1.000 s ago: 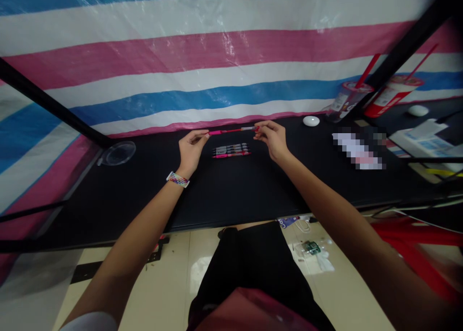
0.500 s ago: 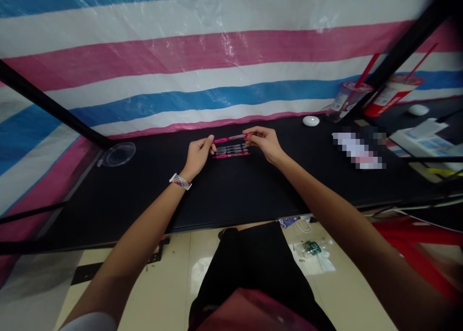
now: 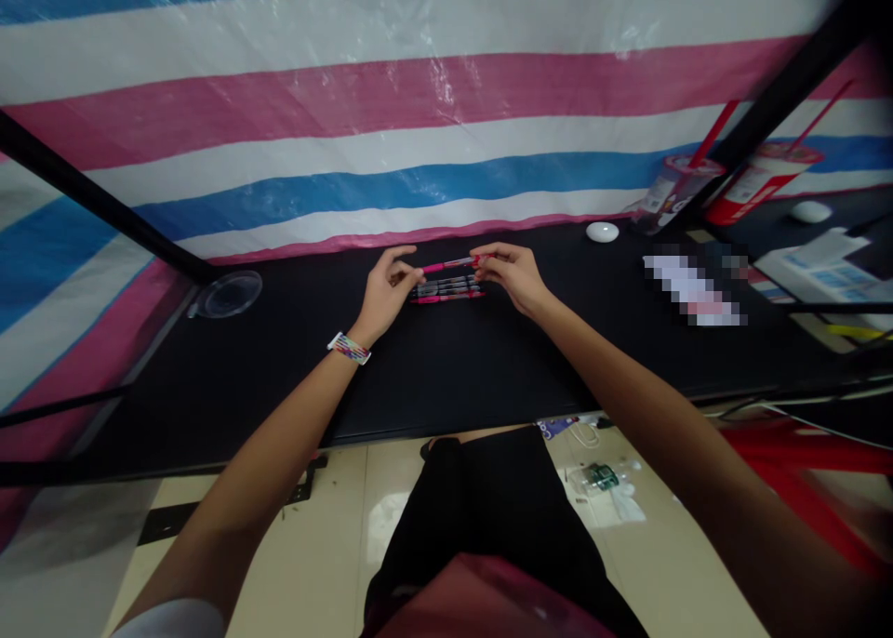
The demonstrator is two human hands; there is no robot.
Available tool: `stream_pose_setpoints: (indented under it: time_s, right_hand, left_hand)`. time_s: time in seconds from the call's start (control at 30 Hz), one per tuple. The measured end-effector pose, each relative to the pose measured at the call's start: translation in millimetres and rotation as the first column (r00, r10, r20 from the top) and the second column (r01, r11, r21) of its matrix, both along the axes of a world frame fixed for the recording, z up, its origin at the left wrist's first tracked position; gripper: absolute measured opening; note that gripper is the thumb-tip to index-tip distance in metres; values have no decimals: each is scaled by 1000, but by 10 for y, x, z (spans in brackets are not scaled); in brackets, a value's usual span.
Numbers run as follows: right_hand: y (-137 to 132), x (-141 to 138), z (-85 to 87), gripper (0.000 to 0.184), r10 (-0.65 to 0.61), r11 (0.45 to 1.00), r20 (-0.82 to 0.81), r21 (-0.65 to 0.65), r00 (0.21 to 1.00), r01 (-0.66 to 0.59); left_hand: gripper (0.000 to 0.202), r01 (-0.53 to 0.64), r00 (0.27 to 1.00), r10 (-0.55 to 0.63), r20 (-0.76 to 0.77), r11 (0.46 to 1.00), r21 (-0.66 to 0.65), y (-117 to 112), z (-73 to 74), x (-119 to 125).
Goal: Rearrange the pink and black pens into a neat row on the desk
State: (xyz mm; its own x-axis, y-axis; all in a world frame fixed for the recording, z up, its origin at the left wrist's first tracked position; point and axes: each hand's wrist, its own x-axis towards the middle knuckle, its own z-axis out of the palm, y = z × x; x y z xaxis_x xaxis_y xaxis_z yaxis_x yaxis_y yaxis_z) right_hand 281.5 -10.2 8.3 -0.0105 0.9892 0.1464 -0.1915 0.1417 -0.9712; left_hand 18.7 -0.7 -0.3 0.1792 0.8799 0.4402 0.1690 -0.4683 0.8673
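I had the pen (image 3: 450, 265) pinched by its ends, left grip (image 3: 385, 289) and right grip (image 3: 513, 273) both clamped on it, just above the other pens (image 3: 447, 291) near the tabletop's (image 3: 453, 368) far edge. It looked light, stiff and slick; fingertips at the barrel ends suited it.
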Motion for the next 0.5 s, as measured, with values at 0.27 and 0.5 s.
stream_pose_setpoints:
  time_s: [0.27, 0.5]
  right_hand:
    - [2, -13, -20, 22, -4, 1000, 31, -9, 1000, 4]
    - [-8, -29, -24, 22, 0, 1000, 18, 4, 1000, 0]
  left_hand:
    - [40, -7, 1000, 7, -26, 1000, -3, -5, 2, -7]
    - [34, -39, 998, 39, -55, 999, 8, -38, 33, 20]
